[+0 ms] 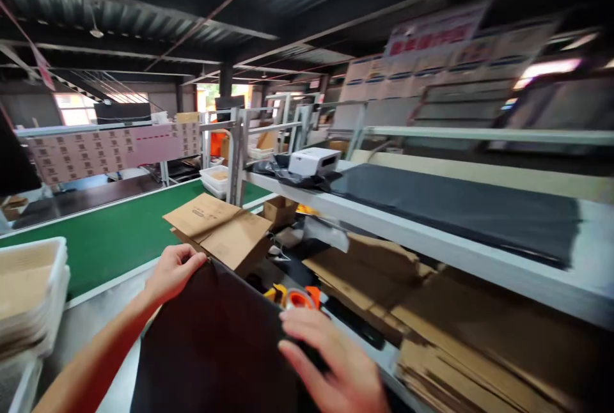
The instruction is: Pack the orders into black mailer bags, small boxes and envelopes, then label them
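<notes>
My left hand (173,275) pinches the top corner of a black plastic bag (215,342), which hangs flat in front of me. At the bag's right edge is my right hand (333,355), slightly blurred, its thumb and fingers apart. Whether that hand touches the edge, I cannot tell. Just beyond its fingertips sits an orange tape dispenser (313,296) with a roll of clear tape. A brown cardboard box (220,224) with its flaps up stands behind the bag, close to my left hand.
A green conveyor belt (115,231) runs along the left, beside stacked white trays (60,285). On the raised shelf (432,234) at right lie a white label printer (314,161) and black plastic bags (455,205). Flattened cardboard (460,323) fills the space beneath.
</notes>
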`<state>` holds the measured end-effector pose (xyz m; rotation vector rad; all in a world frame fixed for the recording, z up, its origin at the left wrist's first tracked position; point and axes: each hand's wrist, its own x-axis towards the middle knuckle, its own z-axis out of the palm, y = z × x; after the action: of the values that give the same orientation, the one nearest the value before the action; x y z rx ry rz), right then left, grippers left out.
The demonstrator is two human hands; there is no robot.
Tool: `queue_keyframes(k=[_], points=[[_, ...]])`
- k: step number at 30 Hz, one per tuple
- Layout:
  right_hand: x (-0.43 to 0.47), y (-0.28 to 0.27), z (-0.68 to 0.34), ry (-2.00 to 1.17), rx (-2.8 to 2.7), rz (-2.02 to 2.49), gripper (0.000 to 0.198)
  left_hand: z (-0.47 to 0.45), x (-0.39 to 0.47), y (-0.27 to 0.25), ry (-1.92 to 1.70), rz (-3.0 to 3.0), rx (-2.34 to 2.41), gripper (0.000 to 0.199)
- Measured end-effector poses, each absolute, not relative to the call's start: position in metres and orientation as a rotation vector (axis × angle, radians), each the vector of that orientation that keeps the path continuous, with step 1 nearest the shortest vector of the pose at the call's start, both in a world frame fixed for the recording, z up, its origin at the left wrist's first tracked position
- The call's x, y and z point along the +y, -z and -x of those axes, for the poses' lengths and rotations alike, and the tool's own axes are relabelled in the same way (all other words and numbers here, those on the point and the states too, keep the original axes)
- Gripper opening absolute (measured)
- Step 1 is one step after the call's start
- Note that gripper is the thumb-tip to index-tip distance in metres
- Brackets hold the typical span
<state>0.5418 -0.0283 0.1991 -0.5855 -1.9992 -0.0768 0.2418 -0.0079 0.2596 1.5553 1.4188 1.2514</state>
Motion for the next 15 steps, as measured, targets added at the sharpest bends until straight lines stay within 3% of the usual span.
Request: queue_keyframes(k=[2, 4, 8, 10, 12, 15], points=[[-0.035, -0.21, -0.488, 0.045, -2.188, 0.153, 0.021, -0.233, -0.018, -0.269, -1.208, -1.555, 1.463, 0.054], [-0.033, -0.212, -0.446, -0.01, -2.28, 0.002, 0.02, -0.224, -0.033, -0.278, -1.199, -1.609, 1.544, 0.05], [0.006, -0.196, -0.406, 0.159, -2.11, 0.254, 0.015, -0.21, -0.076, -0.291, -1.182, -1.654, 1.764, 0.035], [0.032, -0.193, -0.395, 0.307, -2.029, 0.26, 0.032, -0.206, -0.096, -0.292, -1.175, -1.565, 1.823, 0.031], [0.048, -0.196, -0.381, 0.362, -2.043, 0.03, 0.043, -0.206, -0.112, -0.289, -1.18, -1.478, 1.861, 0.03], [0.05, -0.2, -0.359, 0.163, -2.108, -0.441, 0.037, -0.207, -0.131, -0.284, -1.184, -1.448, 1.996, 0.03]])
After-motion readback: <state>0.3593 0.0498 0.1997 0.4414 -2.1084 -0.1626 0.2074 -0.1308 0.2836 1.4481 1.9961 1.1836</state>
